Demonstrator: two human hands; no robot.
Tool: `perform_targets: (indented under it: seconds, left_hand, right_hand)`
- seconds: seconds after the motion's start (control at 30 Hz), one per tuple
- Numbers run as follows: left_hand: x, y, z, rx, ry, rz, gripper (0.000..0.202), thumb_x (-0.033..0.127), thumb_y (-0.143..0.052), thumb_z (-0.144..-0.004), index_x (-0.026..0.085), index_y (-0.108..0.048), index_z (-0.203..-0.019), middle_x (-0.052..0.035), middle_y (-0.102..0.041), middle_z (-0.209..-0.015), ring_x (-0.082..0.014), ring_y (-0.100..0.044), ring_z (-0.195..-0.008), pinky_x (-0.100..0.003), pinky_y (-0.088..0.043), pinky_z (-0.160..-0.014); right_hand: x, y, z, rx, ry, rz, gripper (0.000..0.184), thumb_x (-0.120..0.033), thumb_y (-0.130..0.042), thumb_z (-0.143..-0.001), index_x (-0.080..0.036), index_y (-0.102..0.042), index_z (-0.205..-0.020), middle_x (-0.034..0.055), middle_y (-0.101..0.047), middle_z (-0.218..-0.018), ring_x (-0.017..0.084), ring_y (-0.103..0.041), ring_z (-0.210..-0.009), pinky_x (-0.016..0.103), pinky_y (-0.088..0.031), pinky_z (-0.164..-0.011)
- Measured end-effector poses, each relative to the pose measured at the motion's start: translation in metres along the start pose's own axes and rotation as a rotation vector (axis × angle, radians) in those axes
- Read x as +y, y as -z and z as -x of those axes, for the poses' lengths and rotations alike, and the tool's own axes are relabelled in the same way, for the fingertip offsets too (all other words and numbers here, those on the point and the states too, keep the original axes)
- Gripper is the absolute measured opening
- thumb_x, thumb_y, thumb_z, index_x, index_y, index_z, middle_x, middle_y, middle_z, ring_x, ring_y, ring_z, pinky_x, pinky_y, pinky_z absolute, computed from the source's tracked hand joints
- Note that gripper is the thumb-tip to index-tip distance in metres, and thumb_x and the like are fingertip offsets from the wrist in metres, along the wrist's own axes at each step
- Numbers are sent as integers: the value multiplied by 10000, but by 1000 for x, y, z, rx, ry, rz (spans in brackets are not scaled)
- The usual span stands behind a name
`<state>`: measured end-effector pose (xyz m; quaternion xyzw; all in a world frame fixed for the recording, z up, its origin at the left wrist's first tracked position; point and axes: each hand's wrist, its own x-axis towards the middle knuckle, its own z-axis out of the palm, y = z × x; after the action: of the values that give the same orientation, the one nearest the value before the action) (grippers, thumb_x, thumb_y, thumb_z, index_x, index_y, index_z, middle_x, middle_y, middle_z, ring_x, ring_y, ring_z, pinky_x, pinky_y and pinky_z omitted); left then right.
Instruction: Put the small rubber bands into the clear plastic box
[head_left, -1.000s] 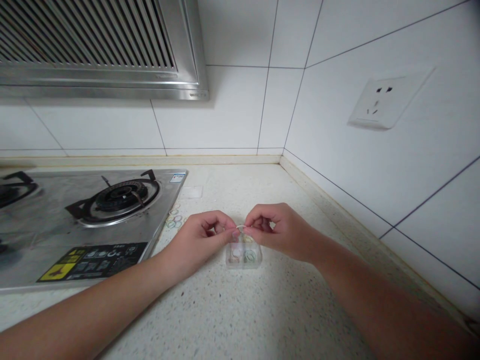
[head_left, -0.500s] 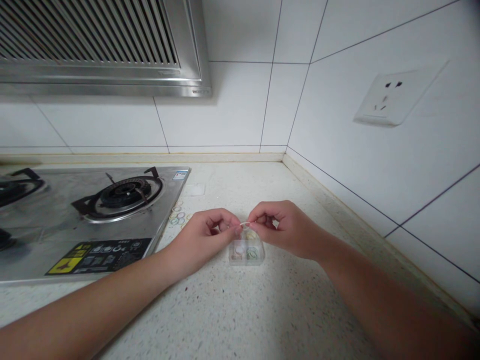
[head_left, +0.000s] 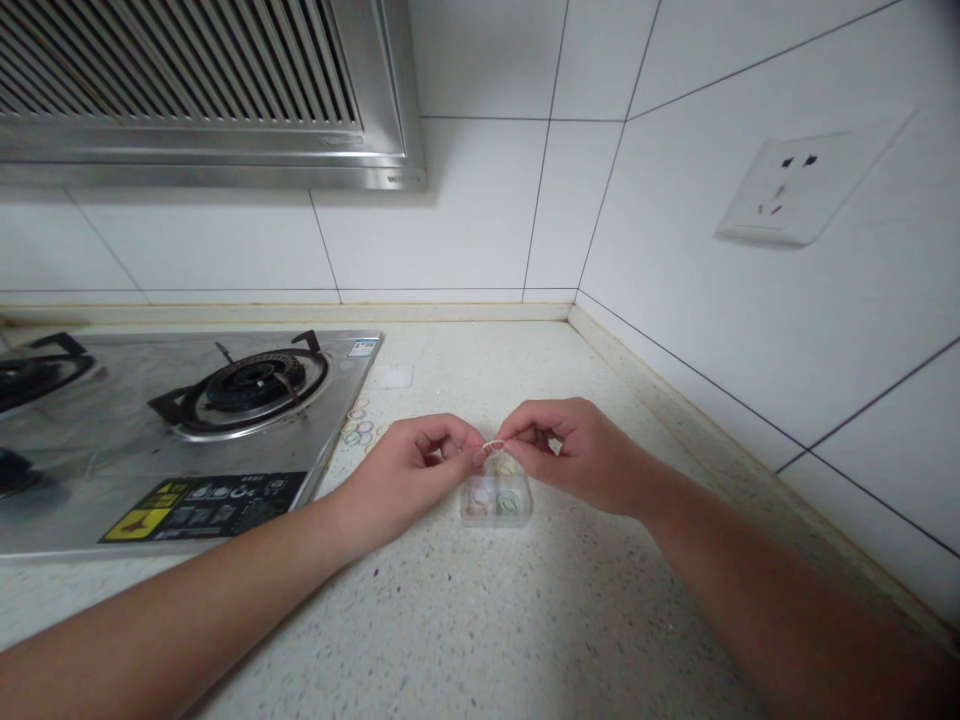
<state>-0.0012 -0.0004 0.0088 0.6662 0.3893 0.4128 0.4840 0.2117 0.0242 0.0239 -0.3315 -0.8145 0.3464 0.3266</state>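
Note:
My left hand (head_left: 409,475) and my right hand (head_left: 574,452) meet over the speckled counter, each pinching one end of a small pale elastic band (head_left: 493,446) stretched between the fingertips. Directly below the band stands a small clear plastic box (head_left: 496,501) with compartments that hold coloured bands. Both hands are closed in a pinch. Several loose coloured bands (head_left: 359,426) lie on the counter to the left of my left hand, beside the stove's edge.
A steel gas stove (head_left: 172,440) with a black burner (head_left: 251,383) fills the left side. A range hood (head_left: 202,90) hangs above it. White tiled walls form a corner behind, with a wall socket (head_left: 787,190) on the right wall.
The view has shifted slightly, so the hands and box sit a little higher and to the right. Both hands keep the same pinch on the band.

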Motion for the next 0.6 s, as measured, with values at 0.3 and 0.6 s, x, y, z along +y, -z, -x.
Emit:
perform_targets:
  seconds: [0.3,0.6]
  left_hand:
    - [1,1,0,-12,5,-3,219,363,-658,-848,145,-666,-830,-31,-669,-772,-128,-564,-695,-248,-421,-651]
    - [0,0,-1,-6,17,41,236,385,-682,-833,150,-668,-849,-45,-687,-794,-144,-589,-723,-264,-444,-676]
  right_hand:
    - [-1,1,0,-8,5,1,216,-358,-617,-881,-160,-698,-853,-20,-545,-617,86,-437,-553,221,-338,-490]
    - [-3,2,0,2,16,-16,219,-360,-624,-873,-156,-699,-844,-17,-544,-611,88,-437,-553,220,-337,-481]
